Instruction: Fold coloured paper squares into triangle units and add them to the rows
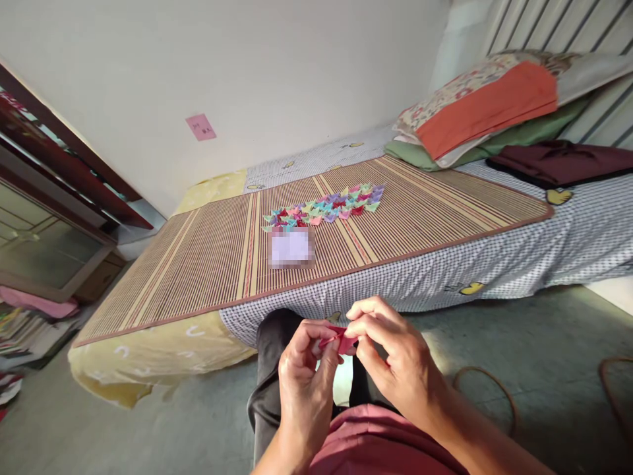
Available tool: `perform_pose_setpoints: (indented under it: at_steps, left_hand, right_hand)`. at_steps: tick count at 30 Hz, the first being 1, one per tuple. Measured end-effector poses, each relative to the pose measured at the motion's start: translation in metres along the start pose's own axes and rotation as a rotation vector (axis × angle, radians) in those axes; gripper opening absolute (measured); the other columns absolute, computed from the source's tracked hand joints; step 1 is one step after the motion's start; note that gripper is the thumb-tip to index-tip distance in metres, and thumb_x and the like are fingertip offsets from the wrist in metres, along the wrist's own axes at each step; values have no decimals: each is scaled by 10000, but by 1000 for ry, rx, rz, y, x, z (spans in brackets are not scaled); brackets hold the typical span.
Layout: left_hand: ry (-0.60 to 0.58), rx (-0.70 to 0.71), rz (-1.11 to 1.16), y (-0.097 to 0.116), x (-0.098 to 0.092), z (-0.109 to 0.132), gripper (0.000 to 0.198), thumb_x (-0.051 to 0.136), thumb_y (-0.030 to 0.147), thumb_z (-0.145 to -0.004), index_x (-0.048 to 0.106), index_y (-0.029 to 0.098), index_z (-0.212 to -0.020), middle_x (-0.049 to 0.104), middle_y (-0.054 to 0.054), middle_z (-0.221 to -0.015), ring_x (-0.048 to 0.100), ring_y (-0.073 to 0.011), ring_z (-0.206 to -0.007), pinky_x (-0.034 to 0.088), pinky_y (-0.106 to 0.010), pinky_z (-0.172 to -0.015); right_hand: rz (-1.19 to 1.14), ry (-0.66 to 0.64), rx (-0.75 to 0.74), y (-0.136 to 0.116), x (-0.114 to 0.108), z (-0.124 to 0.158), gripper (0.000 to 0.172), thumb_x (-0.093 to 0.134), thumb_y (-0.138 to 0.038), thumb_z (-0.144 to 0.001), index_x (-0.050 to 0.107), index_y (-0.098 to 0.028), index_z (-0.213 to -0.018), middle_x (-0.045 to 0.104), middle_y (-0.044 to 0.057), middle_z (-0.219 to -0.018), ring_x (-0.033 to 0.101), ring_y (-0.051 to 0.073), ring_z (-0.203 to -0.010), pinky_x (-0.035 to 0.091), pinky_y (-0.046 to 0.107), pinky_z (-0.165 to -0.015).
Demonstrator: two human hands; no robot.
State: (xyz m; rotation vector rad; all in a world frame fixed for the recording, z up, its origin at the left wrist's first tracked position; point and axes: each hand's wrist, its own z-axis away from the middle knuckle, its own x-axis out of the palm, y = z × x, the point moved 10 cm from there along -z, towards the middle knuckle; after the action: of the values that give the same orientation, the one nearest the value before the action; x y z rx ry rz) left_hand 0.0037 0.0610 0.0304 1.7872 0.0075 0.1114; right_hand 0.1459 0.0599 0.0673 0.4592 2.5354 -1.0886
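Above my lap, both hands hold a small piece of folded red paper (346, 344). My left hand (309, 369) pinches it between thumb and fingers from the left. The fingers of my right hand (388, 346) grip its right edge, partly hiding it. Beyond them, on the striped mat (198, 270), several small folded paper pieces (324, 208) in red, green, blue, purple and pink lie in rows. A blurred whitish rectangular thing (291, 249) sits just in front of the rows.
The mat covers a bed with a checked sheet (435, 290). Pillows (489, 109) and a dark maroon folded item (558, 163) lie at the right. A pink paper (201, 127) is on the wall. A brown cord (509, 396) curves over the floor; a cabinet (44, 231) stands left.
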Motion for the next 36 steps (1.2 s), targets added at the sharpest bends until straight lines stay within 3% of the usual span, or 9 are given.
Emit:
perform_pose_setpoints:
  at_steps: [6, 9, 14, 19, 22, 27, 33, 36]
  left_hand:
    - [20, 40, -50, 2, -2, 0, 87, 708, 228, -955, 721, 182, -883, 724, -56, -917, 674, -151, -771, 567, -232, -700]
    - [-2, 23, -37, 1, 0, 0, 75, 709, 227, -954, 719, 189, -890, 730, -48, -887, 689, -163, -824, 566, -235, -744]
    - [-1, -29, -12, -2, 0, 3, 105, 734, 275, -943, 702, 184, -901, 706, -26, -798, 649, -141, -731, 549, -218, -693]
    - [-3, -69, -13, -7, -1, 4, 102, 726, 290, -949, 699, 193, -970, 732, -50, -910, 702, -167, -824, 580, -251, -765]
    - [-20, -12, -103, 0, -2, 1, 99, 687, 293, -974, 707, 197, -992, 729, -89, -1027, 723, -221, -958, 598, -329, -864]
    - [-35, 93, -279, 11, -2, -2, 75, 677, 239, -965, 719, 196, -923, 701, -97, -1056, 711, -223, -949, 592, -309, -778]
    - [23, 87, -294, 8, -9, -2, 117, 597, 208, -1004, 665, 199, -909, 713, -83, -1047, 712, -198, -914, 574, -301, -796]
    - [-23, 90, -299, 9, -4, -3, 68, 620, 214, -995, 676, 203, -958, 723, -84, -1072, 723, -208, -957, 574, -297, -813]
  right_hand:
    - [180, 2, -20, -4, 3, 0, 239, 514, -3, -929, 571, -233, -964, 656, 73, -978, 655, 243, -908, 558, 407, -813]
    - [137, -8, -23, -8, 3, -4, 226, 535, -4, -914, 575, -225, -946, 666, 67, -949, 651, 235, -878, 561, 401, -790]
    - [61, -20, -42, -10, 4, -4, 205, 576, -13, -927, 602, -212, -969, 673, 59, -964, 650, 221, -881, 553, 382, -795]
    - [71, -7, -36, -10, 4, -3, 206, 566, -30, -952, 559, -223, -882, 654, 49, -927, 624, 217, -847, 522, 378, -771]
    - [97, -17, -24, -9, 7, -3, 215, 559, -27, -940, 530, -226, -866, 646, 49, -911, 607, 218, -826, 508, 382, -759]
    - [122, -26, -24, -9, 10, -3, 230, 541, -17, -925, 496, -230, -852, 637, 52, -898, 595, 221, -813, 498, 377, -742]
    - [159, -31, -44, -11, 11, -2, 240, 543, -12, -917, 484, -232, -840, 637, 52, -886, 609, 226, -809, 495, 379, -735]
    - [172, -35, -53, -11, 12, -2, 226, 546, -18, -920, 500, -232, -867, 644, 57, -907, 616, 233, -826, 496, 389, -747]
